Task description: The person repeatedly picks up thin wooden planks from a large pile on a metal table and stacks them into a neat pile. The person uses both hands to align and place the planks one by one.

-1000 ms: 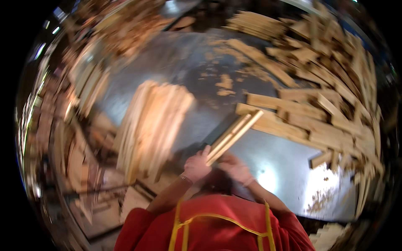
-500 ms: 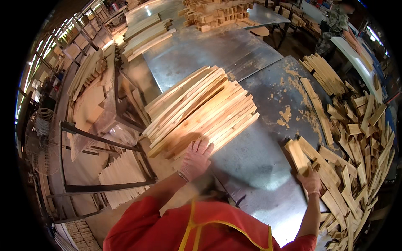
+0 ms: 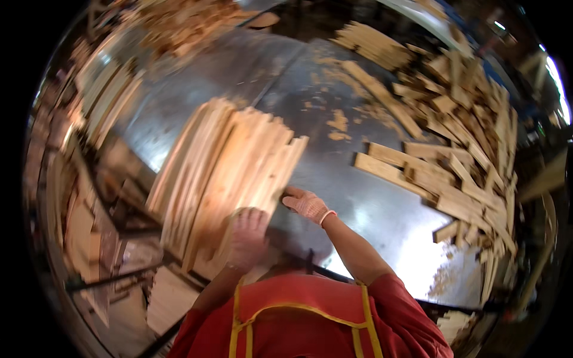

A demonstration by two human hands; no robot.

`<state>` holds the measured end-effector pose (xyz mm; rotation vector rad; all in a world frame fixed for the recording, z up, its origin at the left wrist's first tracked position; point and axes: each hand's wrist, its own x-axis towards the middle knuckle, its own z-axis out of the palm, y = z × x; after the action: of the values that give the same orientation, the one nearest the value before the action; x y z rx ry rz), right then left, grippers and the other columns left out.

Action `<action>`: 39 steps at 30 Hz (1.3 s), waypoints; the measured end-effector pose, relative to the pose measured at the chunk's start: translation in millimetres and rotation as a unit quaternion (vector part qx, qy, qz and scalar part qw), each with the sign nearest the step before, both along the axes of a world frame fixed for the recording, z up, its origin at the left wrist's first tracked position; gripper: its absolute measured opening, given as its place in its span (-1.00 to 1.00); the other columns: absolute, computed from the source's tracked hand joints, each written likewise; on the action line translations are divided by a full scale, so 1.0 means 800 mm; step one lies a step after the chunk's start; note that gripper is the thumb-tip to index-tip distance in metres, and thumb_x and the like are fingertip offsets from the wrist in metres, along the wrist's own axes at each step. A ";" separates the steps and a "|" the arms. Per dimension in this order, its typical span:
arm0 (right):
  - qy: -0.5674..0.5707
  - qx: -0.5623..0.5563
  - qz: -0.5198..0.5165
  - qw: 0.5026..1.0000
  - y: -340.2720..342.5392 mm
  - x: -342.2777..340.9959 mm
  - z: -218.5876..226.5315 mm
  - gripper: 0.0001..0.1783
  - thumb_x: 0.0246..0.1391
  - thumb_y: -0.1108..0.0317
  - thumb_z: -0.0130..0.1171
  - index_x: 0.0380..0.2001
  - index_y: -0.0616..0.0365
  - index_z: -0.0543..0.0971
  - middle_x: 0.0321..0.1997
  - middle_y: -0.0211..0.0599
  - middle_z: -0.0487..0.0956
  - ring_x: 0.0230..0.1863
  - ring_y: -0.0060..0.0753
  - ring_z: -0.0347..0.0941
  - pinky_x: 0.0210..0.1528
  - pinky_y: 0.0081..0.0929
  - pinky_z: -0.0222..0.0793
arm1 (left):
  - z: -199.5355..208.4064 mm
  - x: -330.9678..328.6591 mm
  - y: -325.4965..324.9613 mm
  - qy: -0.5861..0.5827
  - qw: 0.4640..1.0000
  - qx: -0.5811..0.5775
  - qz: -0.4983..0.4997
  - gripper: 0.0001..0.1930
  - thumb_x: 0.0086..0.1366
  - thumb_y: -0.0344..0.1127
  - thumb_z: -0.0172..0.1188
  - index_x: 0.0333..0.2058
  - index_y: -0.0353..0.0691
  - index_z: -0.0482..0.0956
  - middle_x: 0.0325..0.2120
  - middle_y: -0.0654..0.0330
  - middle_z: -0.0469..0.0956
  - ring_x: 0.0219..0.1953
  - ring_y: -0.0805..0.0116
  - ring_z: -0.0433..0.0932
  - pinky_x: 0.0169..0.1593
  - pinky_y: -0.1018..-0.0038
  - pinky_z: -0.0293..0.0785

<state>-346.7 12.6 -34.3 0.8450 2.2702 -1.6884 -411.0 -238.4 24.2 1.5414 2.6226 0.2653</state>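
A row of pale wooden slats (image 3: 239, 161) lies side by side on the metal table, slanting away from me. My left hand (image 3: 248, 238), in a pinkish glove, rests flat over the near ends at the right of the row; motion blurs it, but its fingers are stretched out. At the row's right edge is my gloved right hand (image 3: 307, 204), its bent fingers and thumb against the side of the outermost slat (image 3: 285, 173). What lies between those fingertips is partly hidden.
On the right, a heap of loose wooden pieces (image 3: 465, 131) covers the table (image 3: 322, 161), with a few boards (image 3: 394, 176) jutting toward the row. Sawdust (image 3: 338, 122) lies beyond. More stacked wood (image 3: 376, 46) stands at the far side, and a dark metal frame (image 3: 119, 274) is at left.
My right hand has left the board at the heap's edge and come left to the row. My left hand stays by the near ends. The view has turned to the right.
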 end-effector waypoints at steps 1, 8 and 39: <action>0.056 -0.003 -0.062 0.996 0.023 0.023 -0.019 -0.49 0.28 -0.02 0.21 0.10 0.13 0.60 0.13 0.04 0.68 0.23 0.23 0.53 0.27 -0.06 0.44 | 0.004 -0.004 0.004 -0.004 1.000 -0.002 -0.008 -0.23 0.11 -0.13 0.41 0.31 -0.24 0.44 0.31 0.00 0.39 0.45 -0.10 0.24 0.53 -0.08 0.10; -0.155 0.479 -0.041 0.863 0.286 0.208 0.058 -0.28 0.15 -0.01 0.33 0.28 0.16 0.48 0.38 -0.02 0.52 0.39 0.10 0.43 0.39 -0.06 0.34 | 0.009 0.030 0.045 -0.017 0.999 -0.036 0.024 -0.21 0.19 -0.13 0.35 0.39 -0.25 0.37 0.39 -0.05 0.32 0.44 -0.21 0.22 0.51 -0.09 0.10; 0.093 -0.087 -0.303 0.944 0.130 0.475 0.130 -0.67 0.19 0.29 0.38 -0.05 0.26 0.71 -0.18 -0.20 0.73 -0.15 -0.29 0.67 -0.03 -0.42 0.58 | 0.026 0.222 0.215 -0.344 0.912 -0.181 -0.128 -0.09 0.17 -0.16 0.46 0.46 -0.26 0.27 0.13 -0.02 0.60 0.16 0.07 0.60 0.22 0.20 0.52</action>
<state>33.0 116.7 69.4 1.5094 2.0438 -2.2620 -233.6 -66.8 44.9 1.3226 1.7875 0.2278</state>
